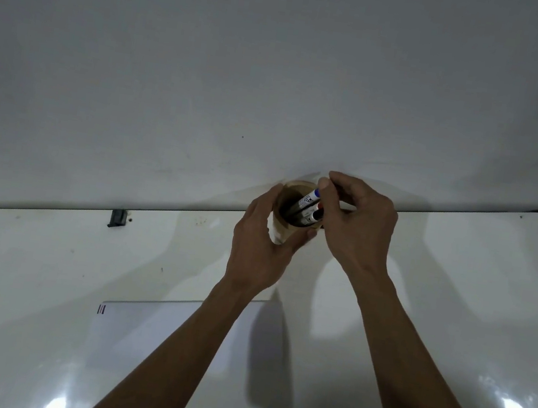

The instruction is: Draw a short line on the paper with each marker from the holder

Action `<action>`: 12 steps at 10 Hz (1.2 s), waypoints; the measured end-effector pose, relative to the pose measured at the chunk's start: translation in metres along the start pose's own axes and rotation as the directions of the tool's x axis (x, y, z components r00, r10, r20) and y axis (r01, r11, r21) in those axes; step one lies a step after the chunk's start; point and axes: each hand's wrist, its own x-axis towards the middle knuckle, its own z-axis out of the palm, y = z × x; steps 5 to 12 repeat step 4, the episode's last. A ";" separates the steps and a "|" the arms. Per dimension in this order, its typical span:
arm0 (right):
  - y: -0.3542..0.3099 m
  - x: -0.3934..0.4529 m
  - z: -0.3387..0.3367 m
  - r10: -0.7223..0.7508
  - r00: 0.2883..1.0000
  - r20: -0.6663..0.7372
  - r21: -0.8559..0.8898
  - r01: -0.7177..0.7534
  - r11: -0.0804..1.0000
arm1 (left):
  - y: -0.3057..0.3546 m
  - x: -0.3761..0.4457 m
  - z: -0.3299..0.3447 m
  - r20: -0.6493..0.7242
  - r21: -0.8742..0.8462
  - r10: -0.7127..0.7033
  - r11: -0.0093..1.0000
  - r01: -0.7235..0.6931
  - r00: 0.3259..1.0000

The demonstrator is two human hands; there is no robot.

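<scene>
The left hand [264,241] wraps around a round tan holder [290,203] at the table's [457,282] far edge, by the wall. The right hand [357,226] pinches a blue-capped marker [310,198] in the holder, beside a red-capped marker [317,211]. Paper [151,343] with short lines at its corner lies nearer.

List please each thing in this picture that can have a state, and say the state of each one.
holder: upright on the table, markers inside, gripped by the left hand
left hand: wrapped around the holder
right hand: fingertips pinching the blue-capped marker
blue-capped marker: capped, tilted, lower part in the holder
red-capped marker: capped, in the holder
paper: flat on the table, a few short lines at its left corner
</scene>
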 end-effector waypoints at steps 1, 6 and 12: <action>-0.003 -0.001 -0.004 0.009 1.000 -0.006 0.017 -0.009 1.000 | 0.004 -0.002 -0.002 -0.004 0.014 0.002 1.000 -0.002 1.000; -0.038 -0.031 -0.039 -0.040 0.998 -0.040 0.156 0.046 0.987 | 0.036 -0.039 -0.032 -0.100 -0.007 0.050 0.999 -0.051 0.994; -0.038 -0.031 -0.039 -0.040 0.998 -0.040 0.156 0.046 0.987 | 0.036 -0.039 -0.032 -0.100 -0.007 0.050 0.999 -0.051 0.994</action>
